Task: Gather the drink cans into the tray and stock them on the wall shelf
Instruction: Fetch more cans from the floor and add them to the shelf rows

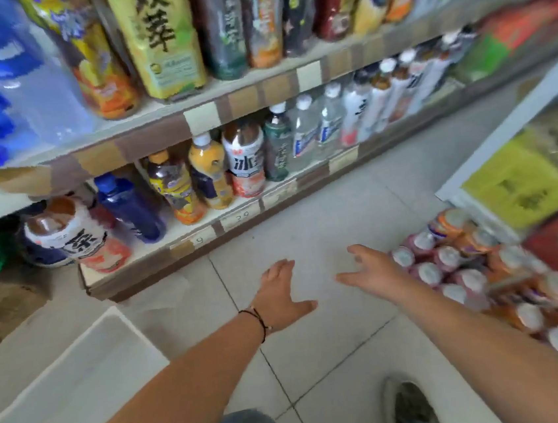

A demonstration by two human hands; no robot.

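Both my hands are empty, fingers spread: the left hand hovers over the floor at centre frame, the right hand reaches toward the cans packed at the right edge. The tray sits at lower left, well apart from them. I judge the risks as these: the cans stand tight together, so a careless grab could tip the neighbours and send them rolling; carrying across that gap invites drops; and my shoe at the bottom could kick a stray one. The shelf is crowded with bottles.
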